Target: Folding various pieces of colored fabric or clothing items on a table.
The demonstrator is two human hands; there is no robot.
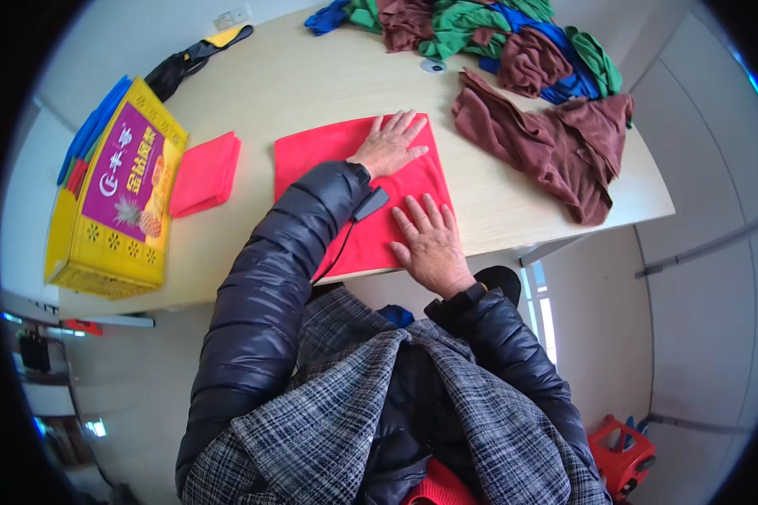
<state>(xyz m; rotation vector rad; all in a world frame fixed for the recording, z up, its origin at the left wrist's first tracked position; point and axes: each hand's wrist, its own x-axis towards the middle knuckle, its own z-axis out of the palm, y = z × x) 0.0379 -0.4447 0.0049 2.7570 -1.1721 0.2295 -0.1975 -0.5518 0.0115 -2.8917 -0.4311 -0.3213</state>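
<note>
A red cloth (312,181) lies spread flat at the table's front edge. My left hand (387,147) rests on its far right part, fingers spread and palm down. Closer to me, my right hand (434,244) presses on the cloth's near right side, its fingers also apart. A small black device on a cord (369,204) hangs by my left wrist, over the cloth. To the left sits a folded red cloth (204,174), next to a yellow box (126,194) with a purple panel and a pineapple picture.
Crumpled brown, green and blue cloths (480,38) are heaped at the far right of the table (328,84). A loose brown cloth (556,147) lies right of my hands. Behind the box is a black and yellow item (194,61). A red plastic object (619,454) stands on the floor.
</note>
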